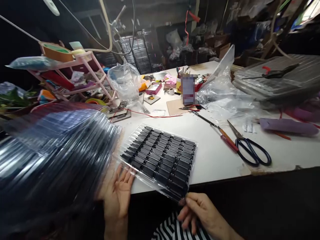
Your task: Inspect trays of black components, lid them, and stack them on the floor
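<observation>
A clear plastic tray (160, 155) filled with rows of black, comb-edged parts lies at the front edge of the white table, its near corner jutting over the edge. My right hand (197, 211) pinches that near right corner between thumb and forefinger. Palm up, my left hand (122, 186) has its fingers stretched out under the tray's left front edge; the fingertips are partly hidden by it. Close by on the left is a large stack of similar clear trays (57, 156), smeared by motion.
Large black-handled scissors (250, 146) and a red-handled screwdriver (228, 141) lie on the right of the table (212, 160). A pink rack (85, 70) stands at back left. Crumpled plastic bags (225, 96) and piled trays (272, 80) fill the back right.
</observation>
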`<action>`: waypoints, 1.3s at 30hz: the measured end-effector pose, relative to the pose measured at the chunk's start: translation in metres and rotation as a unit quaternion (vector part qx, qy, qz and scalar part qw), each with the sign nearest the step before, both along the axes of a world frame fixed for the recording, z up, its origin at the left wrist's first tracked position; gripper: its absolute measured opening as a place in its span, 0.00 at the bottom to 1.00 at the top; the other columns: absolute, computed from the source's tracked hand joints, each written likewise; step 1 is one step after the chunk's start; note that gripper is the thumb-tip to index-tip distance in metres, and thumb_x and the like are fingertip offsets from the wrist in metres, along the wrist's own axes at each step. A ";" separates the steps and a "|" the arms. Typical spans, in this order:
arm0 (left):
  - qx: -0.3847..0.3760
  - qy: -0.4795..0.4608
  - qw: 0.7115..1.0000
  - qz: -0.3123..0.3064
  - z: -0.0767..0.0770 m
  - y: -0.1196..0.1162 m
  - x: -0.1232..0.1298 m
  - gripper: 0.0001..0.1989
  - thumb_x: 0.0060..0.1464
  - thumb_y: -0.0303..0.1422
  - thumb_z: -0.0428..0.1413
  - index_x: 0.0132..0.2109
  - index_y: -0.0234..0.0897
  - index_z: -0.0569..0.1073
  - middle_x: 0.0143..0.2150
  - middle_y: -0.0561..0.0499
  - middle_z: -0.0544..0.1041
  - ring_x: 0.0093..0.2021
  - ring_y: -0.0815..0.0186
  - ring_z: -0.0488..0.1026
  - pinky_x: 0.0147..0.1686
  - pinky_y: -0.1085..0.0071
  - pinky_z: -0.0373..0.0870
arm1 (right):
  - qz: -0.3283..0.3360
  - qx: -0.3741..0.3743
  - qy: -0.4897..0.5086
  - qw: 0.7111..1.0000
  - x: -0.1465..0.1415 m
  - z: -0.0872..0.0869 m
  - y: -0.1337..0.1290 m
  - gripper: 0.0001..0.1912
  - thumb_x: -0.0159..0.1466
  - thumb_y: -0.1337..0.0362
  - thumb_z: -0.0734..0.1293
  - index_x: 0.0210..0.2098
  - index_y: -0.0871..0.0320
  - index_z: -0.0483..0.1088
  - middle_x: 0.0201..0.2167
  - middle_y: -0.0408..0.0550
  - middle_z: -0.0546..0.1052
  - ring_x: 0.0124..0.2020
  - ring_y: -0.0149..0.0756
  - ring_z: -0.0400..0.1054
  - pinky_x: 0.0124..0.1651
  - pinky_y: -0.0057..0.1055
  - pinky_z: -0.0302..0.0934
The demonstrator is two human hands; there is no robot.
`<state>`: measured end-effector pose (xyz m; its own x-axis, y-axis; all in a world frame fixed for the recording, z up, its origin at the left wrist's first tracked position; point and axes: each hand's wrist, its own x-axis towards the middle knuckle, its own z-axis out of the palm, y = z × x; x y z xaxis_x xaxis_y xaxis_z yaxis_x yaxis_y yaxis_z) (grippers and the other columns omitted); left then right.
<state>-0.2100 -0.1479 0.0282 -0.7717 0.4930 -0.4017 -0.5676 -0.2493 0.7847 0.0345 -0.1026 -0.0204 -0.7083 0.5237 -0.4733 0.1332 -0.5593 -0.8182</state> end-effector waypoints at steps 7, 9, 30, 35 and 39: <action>-0.038 0.071 0.997 0.006 -0.012 -0.022 0.033 0.22 0.56 0.32 0.55 0.58 0.43 0.67 0.65 0.48 0.63 0.64 0.60 0.59 0.63 0.64 0.57 | 0.031 0.304 -0.078 0.949 0.025 0.039 0.054 0.25 0.67 0.47 0.55 0.33 0.60 0.72 0.23 0.48 0.76 0.23 0.33 0.69 0.27 0.29 0.63; -0.058 0.090 0.994 -0.019 -0.018 -0.030 0.044 0.25 0.53 0.33 0.58 0.59 0.47 0.66 0.65 0.52 0.62 0.65 0.61 0.56 0.64 0.65 0.53 | -0.087 0.380 -0.078 0.917 0.029 0.045 0.085 0.20 0.67 0.49 0.57 0.42 0.57 0.72 0.31 0.49 0.78 0.31 0.36 0.71 0.34 0.32 0.66; -0.190 0.460 0.776 -0.389 0.020 0.140 -0.047 0.28 0.41 0.42 0.64 0.51 0.38 0.74 0.50 0.39 0.77 0.54 0.48 0.71 0.58 0.53 0.56 | 0.203 0.322 0.104 0.919 -0.040 0.042 0.026 0.36 0.59 0.60 0.68 0.65 0.48 0.53 0.50 0.51 0.73 0.41 0.36 0.71 0.43 0.32 0.67; -0.152 0.504 0.770 -0.362 0.034 0.123 -0.040 0.26 0.47 0.42 0.60 0.54 0.41 0.72 0.62 0.46 0.67 0.64 0.55 0.59 0.64 0.61 0.45 | 0.102 0.351 0.132 0.921 -0.017 0.048 0.038 0.19 0.64 0.62 0.64 0.55 0.51 0.68 0.48 0.50 0.75 0.44 0.38 0.72 0.49 0.34 0.66; -0.144 0.466 0.849 -0.206 0.022 0.060 -0.065 0.22 0.51 0.41 0.58 0.54 0.41 0.73 0.59 0.46 0.70 0.61 0.57 0.62 0.62 0.62 0.52 | -0.110 0.313 0.049 0.942 0.029 0.042 0.078 0.14 0.67 0.58 0.61 0.48 0.51 0.72 0.39 0.48 0.78 0.36 0.35 0.73 0.42 0.33 0.69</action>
